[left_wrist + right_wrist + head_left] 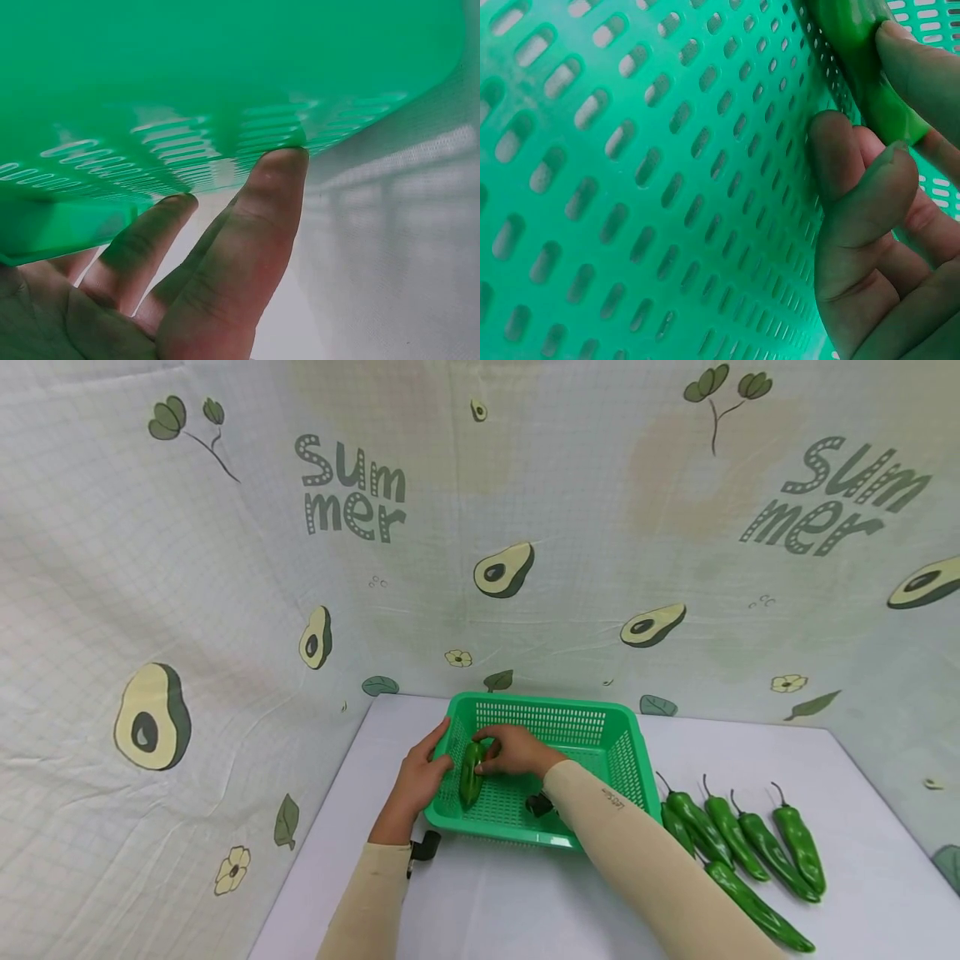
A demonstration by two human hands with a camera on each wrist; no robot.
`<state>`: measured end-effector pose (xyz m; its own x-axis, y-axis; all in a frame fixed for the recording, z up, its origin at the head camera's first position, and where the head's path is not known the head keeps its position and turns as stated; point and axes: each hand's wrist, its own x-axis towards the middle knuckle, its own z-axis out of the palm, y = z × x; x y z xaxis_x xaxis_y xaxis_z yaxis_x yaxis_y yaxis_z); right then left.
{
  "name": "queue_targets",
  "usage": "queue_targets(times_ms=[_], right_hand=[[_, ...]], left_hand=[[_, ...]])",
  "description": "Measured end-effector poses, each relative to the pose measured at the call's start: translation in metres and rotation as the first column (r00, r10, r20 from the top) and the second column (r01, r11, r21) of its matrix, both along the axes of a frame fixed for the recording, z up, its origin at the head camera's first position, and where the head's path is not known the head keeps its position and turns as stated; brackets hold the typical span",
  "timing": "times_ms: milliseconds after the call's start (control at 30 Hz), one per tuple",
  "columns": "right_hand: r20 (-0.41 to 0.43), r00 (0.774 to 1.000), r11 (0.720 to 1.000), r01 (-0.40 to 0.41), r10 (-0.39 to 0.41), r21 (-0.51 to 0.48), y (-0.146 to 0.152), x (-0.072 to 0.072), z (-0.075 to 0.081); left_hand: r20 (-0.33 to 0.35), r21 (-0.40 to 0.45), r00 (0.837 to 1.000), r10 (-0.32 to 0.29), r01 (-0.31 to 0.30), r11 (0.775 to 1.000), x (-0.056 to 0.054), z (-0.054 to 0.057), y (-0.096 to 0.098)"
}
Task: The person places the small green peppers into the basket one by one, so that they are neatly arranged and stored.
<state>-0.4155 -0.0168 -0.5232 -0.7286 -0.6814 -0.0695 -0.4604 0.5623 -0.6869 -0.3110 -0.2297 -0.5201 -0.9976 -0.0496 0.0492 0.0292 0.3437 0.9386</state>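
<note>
A green plastic basket (536,700) with slotted walls stands on the white table. My right hand (517,752) reaches into its left end and pinches a long green chili pepper (470,787) between thumb and fingers. The right wrist view shows the pepper (861,64) close to the slotted plastic, with some fingers (870,199) curled below it. Whether a second pepper lies under it, I cannot tell. Outside the basket's left wall is my left hand (418,781), its extended fingers (251,232) touching the slotted side from below the rim.
Several long green chili peppers (798,843) lie on the table to the right of the basket, stems mostly pointing away. A patterned cloth (570,635) hangs behind the table (480,902) and along its left side. Dark wrist cameras (426,846) sit on both wrists.
</note>
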Motion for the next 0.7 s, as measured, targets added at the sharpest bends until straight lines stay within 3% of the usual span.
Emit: queue_targets(times_ms=[200,500,700], right_hand=[[-0.022,1.0,1.0,-0.01,0.01,0.03,0.001,0.0,0.002],[0.024,1.0,0.998,-0.004,0.003,0.06,-0.001,0.005,0.012],[0.078,0.997,0.995,-0.022,0.014,0.102,-0.001,0.014,0.029]], left_hand=[[0.007,-0.006,1.0,0.001,-0.001,1.0,-0.001,0.001,0.0],[0.02,-0.019,1.0,0.002,-0.002,1.0,-0.001,-0.001,-0.001],[0.026,-0.039,1.0,-0.005,0.006,0.999,-0.001,0.0,-0.001]])
